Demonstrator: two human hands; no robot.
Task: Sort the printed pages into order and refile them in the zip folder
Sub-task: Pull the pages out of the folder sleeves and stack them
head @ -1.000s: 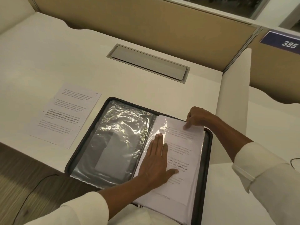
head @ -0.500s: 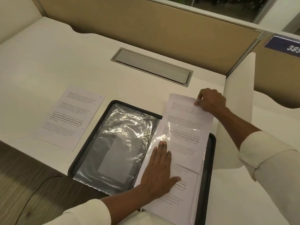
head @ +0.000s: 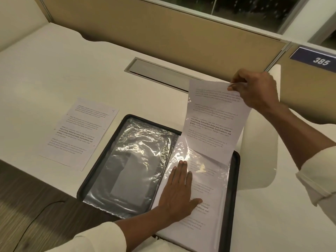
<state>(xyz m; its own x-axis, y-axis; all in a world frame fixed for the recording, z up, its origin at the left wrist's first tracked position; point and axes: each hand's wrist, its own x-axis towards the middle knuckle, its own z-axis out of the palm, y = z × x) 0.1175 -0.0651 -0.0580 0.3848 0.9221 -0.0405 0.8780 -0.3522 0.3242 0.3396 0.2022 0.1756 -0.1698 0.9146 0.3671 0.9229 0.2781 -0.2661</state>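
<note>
A black zip folder lies open on the white desk, its clear plastic sleeves shining. My left hand presses flat on the right-hand sleeve, which holds printed pages. My right hand pinches the top right corner of a printed page that is lifted mostly out of that sleeve, its lower edge still inside. Another printed page lies flat on the desk left of the folder.
A recessed grey cable hatch sits in the desk behind the folder. A tan partition runs along the back, with a white divider at the right. A thin cable trails over the floor at lower left.
My right hand has drawn the printed page up and away out of the right sleeve, from almost fully inserted to mostly out. My left hand stays pressed on the sleeve.
</note>
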